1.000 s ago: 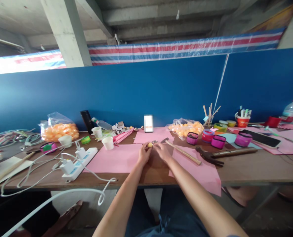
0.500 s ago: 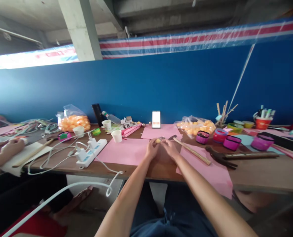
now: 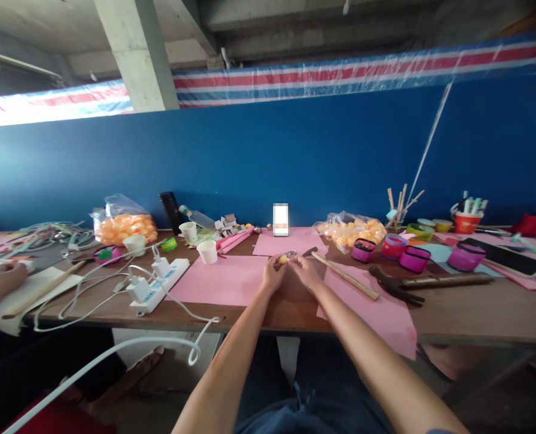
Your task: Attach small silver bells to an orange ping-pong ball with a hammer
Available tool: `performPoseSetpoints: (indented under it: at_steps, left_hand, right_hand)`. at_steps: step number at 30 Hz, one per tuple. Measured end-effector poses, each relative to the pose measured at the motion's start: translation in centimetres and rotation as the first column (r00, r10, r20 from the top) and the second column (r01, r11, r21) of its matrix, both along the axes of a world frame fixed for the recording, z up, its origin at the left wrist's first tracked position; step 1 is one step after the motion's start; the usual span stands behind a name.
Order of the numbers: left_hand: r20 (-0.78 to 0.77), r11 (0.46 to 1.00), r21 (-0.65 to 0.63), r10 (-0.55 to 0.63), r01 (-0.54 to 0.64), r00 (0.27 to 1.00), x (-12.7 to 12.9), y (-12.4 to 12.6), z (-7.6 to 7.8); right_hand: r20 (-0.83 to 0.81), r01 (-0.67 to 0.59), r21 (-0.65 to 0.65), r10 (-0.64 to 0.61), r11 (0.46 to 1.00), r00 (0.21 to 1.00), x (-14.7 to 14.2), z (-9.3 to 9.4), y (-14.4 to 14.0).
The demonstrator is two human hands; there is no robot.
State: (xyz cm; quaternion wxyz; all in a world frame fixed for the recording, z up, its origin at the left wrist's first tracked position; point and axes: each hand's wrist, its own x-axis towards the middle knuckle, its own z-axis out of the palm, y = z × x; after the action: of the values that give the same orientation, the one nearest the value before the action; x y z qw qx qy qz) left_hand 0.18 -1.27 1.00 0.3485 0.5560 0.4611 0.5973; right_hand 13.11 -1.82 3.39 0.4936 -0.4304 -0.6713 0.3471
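Note:
My left hand [image 3: 273, 274] is closed around a small yellow ball [image 3: 283, 259], held just above the brown table in front of me. A shiny metallic piece [image 3: 291, 254] shows beside the ball, between my two hands. Fingertips of my right hand [image 3: 308, 274] come together at that shiny piece; its exact kind is too small to make out. Right of my hands, a small hammer with a wooden handle [image 3: 346, 277] lies partly on pink paper [image 3: 385, 319]. More pink paper [image 3: 222, 280] lies to the left.
Clear bags of orange-yellow balls stand at left [image 3: 125, 229] and right [image 3: 358, 232]. A claw hammer [image 3: 448, 281] lies at right near purple containers [image 3: 415, 259]. A power strip [image 3: 161, 286] with trailing white cables is at left. A co-worker's hand [image 3: 5, 283] is at far left.
The whole view has shifted a little, so things sit further left in the picture. My hands stay together around the ball and shiny piece, with hardly any movement.

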Motion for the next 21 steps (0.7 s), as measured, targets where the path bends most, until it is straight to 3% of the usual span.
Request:
performPoseSetpoints:
  at_steps: [12,21]
  left_hand:
    - [0.017,0.999,0.021,-0.036,0.035,0.999,-0.20,0.62,-0.88]
    - [0.009,1.000,0.003,-0.024,0.024,1.000,-0.04,0.47,-0.58]
  right_hand:
    - [0.003,0.006,-0.014,-0.006,1.000,1.000,0.05,-0.21,0.21]
    - [0.009,0.020,-0.016,-0.019,1.000,1.000,0.08,-0.12,0.09]
